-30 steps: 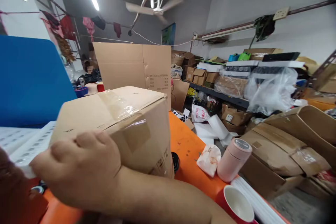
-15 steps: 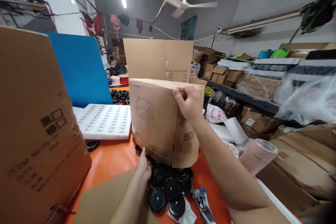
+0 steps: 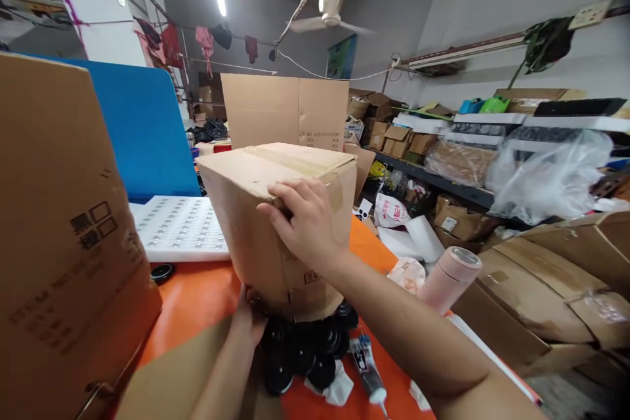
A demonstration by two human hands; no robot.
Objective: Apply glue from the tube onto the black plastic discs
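A taped cardboard box (image 3: 246,230) stands tilted on a heap of black round parts (image 3: 301,351) on the orange table (image 3: 187,298). My right hand (image 3: 305,213) grips the box's near top corner, thumb on the side and fingers over the top. Low at the box's near left bottom edge, my left hand (image 3: 250,318) holds it, its fingertips partly hidden under the box. A silver tube (image 3: 367,367) and a crumpled white tissue (image 3: 339,386) lie beside the black parts.
A large carton (image 3: 59,230) stands at the left, with a white foam tray (image 3: 184,230) behind it. A pink bottle (image 3: 449,279) is at the right. Cartons fill the right side and the shelf (image 3: 443,182); an open carton (image 3: 285,108) stands behind.
The box has turned and tipped toward me, so its taped top now shows. My right hand has moved left and slightly down with it. My left hand has shifted left and down.
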